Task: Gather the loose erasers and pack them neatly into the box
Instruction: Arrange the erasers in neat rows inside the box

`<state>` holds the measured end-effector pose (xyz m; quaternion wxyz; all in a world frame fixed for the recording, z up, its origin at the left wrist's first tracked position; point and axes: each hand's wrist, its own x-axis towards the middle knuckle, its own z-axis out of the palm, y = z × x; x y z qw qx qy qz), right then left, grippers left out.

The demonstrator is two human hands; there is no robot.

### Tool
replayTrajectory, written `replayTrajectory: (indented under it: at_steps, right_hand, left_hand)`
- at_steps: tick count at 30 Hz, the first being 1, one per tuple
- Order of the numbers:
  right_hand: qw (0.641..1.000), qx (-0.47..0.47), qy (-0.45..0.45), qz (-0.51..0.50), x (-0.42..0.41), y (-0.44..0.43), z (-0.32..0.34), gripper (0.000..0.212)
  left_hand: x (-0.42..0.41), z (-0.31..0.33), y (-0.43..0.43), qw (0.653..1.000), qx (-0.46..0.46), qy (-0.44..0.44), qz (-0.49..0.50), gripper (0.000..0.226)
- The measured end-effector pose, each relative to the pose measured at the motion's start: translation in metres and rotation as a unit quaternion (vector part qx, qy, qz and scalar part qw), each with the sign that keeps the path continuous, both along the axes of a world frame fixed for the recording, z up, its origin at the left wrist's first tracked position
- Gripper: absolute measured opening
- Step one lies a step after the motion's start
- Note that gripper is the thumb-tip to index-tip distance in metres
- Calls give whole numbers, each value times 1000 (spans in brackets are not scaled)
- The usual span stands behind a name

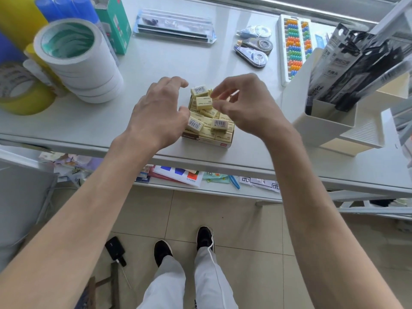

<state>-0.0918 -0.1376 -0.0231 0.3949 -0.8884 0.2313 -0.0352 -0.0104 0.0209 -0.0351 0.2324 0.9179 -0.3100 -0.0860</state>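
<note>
A low open box (208, 141) near the table's front edge holds several pale yellow wrapped erasers (204, 103), some packed flat and some piled loosely on top with barcodes showing. My left hand (159, 113) hovers over the box's left side with fingers spread, its thumb touching a barcoded eraser (195, 124). My right hand (243, 105) is above the box's right side. Its thumb and forefinger pinch a small yellow eraser (219, 96) at the far end of the pile.
A stack of white tape rolls (80, 61) and a yellow tape roll (22, 92) stand at the left. Correction tapes (254, 49), an abacus (294, 45) and a white organiser with pen packs (327, 114) lie right. A clear ruler pack (174, 25) lies behind.
</note>
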Motion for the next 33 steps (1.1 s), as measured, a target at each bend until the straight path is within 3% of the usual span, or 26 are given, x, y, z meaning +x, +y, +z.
replayTrajectory:
  at_steps: [13,17,25,33]
  right_hand:
    - [995,-86,46,-12,25,12,-21,16]
    - [997,-67,36,-15,18,9,-10,21]
    - [993,-6,62,101,4,20,12,12]
    - [992,-19,102,74,6,24,4,35]
  left_hand:
    - [3,-1,8,1000,4,1,10,49]
    - [3,-3,8,1000,3,2,10,49]
    - [4,-2,7,1000,0,0,11,48]
    - [3,-2,11,1000,6,2,14,49]
